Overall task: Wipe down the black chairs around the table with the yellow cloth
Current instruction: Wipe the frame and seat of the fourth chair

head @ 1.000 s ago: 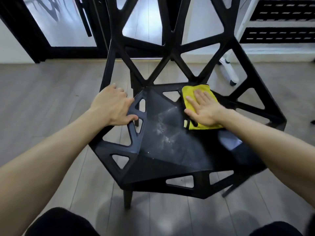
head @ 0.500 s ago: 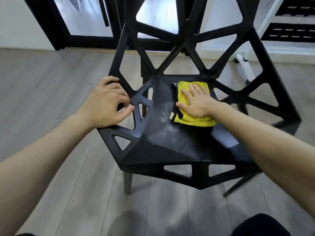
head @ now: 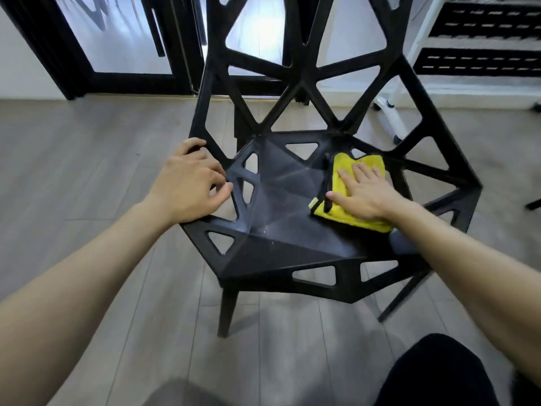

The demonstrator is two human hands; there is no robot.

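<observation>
A black chair (head: pixel 281 253) with triangular cut-outs stands on the wooden floor in front of me, its seat facing me and its open-work back rising behind. My left hand (head: pixel 190 183) grips the seat's left edge, fingers curled around the frame. A folded yellow cloth (head: pixel 345 171) lies on the right rear part of the seat. My right hand (head: pixel 363 191) presses flat on the cloth, fingers spread toward the backrest. A faint dusty smear shows on the seat's middle.
Dark-framed glass doors (head: pixel 123 42) stand behind the chair at the left. A white rack (head: pixel 392 112) with black slatted shelves is at the back right. My dark-clothed knee (head: pixel 433 373) shows at the bottom right. Grey wood floor (head: pixel 87 171) surrounds the chair.
My right hand has slid the yellow cloth to the right across the seat. The white dust in the seat's middle is much fainter. My left hand keeps its grip on the left edge.
</observation>
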